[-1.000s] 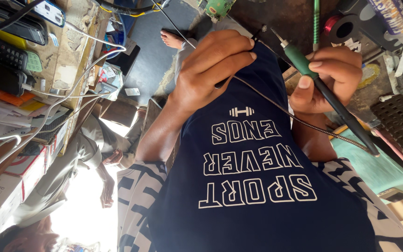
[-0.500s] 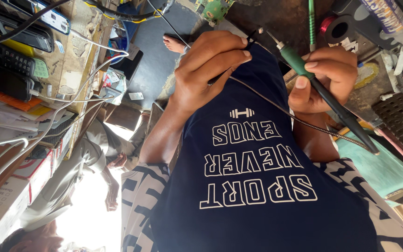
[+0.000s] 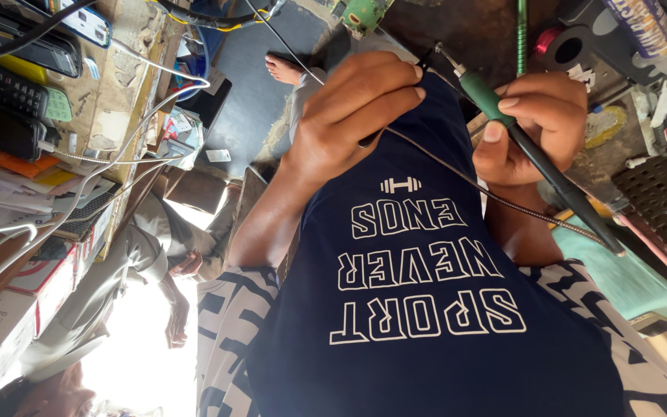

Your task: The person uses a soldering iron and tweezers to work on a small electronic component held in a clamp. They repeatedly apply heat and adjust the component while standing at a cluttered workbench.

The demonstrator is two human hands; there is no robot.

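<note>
Cluttered workshop surroundings framed the scene, with a shelf (image 3: 117, 100) of gadgets and white cables on the left and a dark bench top (image 3: 472, 31) at the far side. One soldering iron (image 3: 530, 150) lay in the right hand (image 3: 538, 127), whose fingers were wrapped closed around its green grip near the tip. Its long axis ran on a slant: the metal tip pointed to the far left, toward the other hand, while the black handle ran off to the near right, past the wrist. The left hand (image 3: 357, 116) was curled shut with its fingertips pinched on a small dark part at the end of one thin wire (image 3: 457, 174); what that part was could not be told. The iron's tip stood just beside those fingertips. The wire ran from the left hand to the right, passing under the right hand and across a dark blue shirt (image 3: 426, 309) with white lettering. One small green circuit board (image 3: 364, 11) lay at the far edge, above the left hand. On the left, a bare foot (image 3: 283, 69) rested on the floor, and another person in light clothes (image 3: 133, 255) sat lower down, one hand hanging.
</note>
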